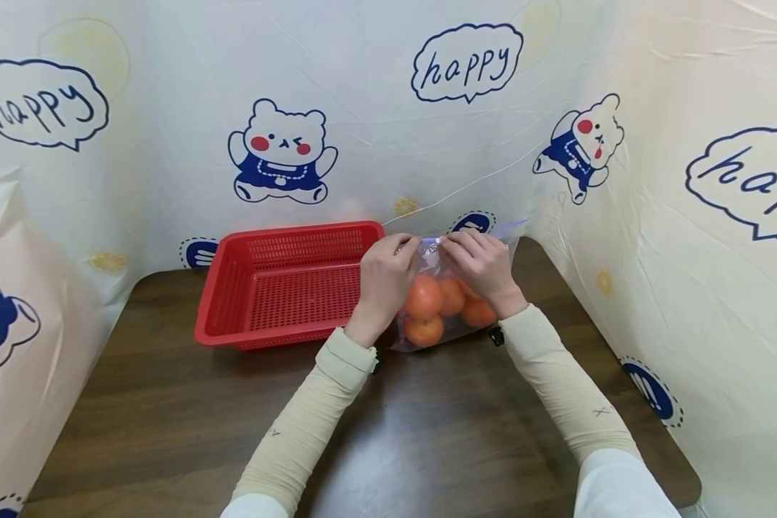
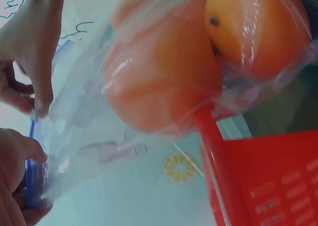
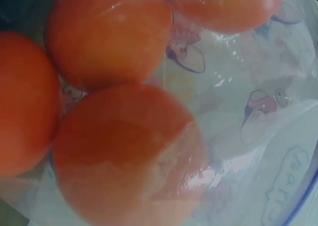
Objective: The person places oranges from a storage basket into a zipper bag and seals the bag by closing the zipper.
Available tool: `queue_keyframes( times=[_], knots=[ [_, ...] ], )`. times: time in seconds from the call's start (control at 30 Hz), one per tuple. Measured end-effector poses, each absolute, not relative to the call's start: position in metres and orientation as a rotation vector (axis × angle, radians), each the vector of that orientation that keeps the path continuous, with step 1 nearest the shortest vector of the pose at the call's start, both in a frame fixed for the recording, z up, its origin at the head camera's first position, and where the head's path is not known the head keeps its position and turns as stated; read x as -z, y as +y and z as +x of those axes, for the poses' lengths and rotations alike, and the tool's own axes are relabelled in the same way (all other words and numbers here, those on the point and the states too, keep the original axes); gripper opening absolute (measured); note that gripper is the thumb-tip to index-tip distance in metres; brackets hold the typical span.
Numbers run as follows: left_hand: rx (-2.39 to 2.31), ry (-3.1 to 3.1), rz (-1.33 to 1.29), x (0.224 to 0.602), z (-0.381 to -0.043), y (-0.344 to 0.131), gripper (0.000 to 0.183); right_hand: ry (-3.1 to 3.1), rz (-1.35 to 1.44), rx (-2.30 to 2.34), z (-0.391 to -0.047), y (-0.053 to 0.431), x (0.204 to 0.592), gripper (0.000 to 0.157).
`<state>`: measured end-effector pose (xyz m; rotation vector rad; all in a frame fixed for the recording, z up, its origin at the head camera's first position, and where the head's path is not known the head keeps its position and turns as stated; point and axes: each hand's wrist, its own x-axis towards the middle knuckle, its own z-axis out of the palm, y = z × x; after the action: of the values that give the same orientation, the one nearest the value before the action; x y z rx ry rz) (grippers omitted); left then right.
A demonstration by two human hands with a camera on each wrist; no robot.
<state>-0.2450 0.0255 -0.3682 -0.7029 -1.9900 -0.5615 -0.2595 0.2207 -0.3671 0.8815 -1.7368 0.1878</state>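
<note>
A clear plastic zip bag [image 1: 431, 260] with a blue-purple strip along its top stands on the table, right of the red basket. Several oranges [image 1: 425, 296] lie inside it; one shows a green stem spot [image 2: 213, 21] in the left wrist view. My left hand [image 1: 385, 277] pinches the top edge of the bag at its left part. A short way to the right, my right hand [image 1: 479, 265] pinches the same edge between thumb and fingers. In the right wrist view the oranges [image 3: 129, 156] fill much of the picture through the film, and neither hand shows there.
A red perforated plastic basket [image 1: 291, 334] stands close by the bag's left side, with no fruit visible in it. The brown wooden table [image 1: 388, 446] reaches towards me. White printed cloth [image 1: 375, 108] hangs behind and on both sides.
</note>
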Motion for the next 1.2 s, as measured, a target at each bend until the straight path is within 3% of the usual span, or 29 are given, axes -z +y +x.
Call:
queue_keyframes(
  times=[1.2],
  knots=[
    [0.458, -1.915, -0.654, 0.377, -0.244, 0.048, 0.016, -1.774, 0.906, -0.247, -0.26, 0.232, 0.368, 0.011]
  ],
)
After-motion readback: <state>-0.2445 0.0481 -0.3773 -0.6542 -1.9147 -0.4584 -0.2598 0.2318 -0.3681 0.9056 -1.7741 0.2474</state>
